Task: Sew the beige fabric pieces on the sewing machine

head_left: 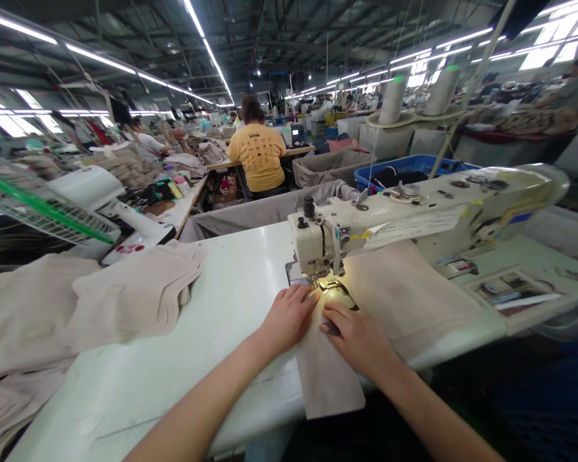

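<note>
A beige fabric piece (328,378) lies under the needle area of a white sewing machine (313,247), its near end hanging over the table's front edge. My left hand (291,314) is closed on the fabric's left side, fingertips close to the presser foot (314,280). On the right side, my right hand (354,330) has its fingers curled over the fabric. Under them shows a small dark thing (332,327) that I cannot make out. A lamp lights the metal plate (338,292) beside the needle. More beige panels (404,289) lie right of the machine head.
Stacked beige panels (130,292) cover the table's left side, near a white fan (87,192). A tray of small tools (515,289) sits at the right. Thread cones (392,99) stand behind the machine. A person in a yellow shirt (257,154) sits ahead, beyond a cloth-lined bin (250,215).
</note>
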Demonstrator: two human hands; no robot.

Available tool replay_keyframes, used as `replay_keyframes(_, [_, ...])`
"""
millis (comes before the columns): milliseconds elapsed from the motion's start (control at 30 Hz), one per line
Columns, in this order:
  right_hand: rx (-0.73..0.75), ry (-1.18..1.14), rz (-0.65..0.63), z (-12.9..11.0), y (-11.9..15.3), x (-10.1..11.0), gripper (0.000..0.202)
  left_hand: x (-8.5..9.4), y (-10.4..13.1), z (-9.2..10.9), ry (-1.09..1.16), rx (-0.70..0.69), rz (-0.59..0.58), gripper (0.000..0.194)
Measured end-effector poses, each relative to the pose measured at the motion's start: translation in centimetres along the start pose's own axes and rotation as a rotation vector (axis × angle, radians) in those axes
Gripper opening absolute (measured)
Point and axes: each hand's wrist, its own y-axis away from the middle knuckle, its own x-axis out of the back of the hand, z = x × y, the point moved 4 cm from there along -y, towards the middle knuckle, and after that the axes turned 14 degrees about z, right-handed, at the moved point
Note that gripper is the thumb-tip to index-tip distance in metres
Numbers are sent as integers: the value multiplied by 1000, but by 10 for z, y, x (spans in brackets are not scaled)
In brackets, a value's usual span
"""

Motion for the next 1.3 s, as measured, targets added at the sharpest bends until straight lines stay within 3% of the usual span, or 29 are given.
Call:
replay_keyframes(433, [17,-5,-22,2,-4,1,20,0,0,-1,-12,-15,39,42])
replay_keyframes(667, [46,11,-61,5,29,-1,46,10,34,51,51,-95,-13,35])
replay_keyframes(733, [50,12,-62,6,34,-2,50,12,42,57,74,-100,10,37])
replay_keyframes(1100, [27,-84,-35,12,-17,-2,28,10,9,20,79,-74,56,25])
replay_keyframes(1300, [-75,-136,62,20,-7,4,28,4,13,9,85,-52,120,31])
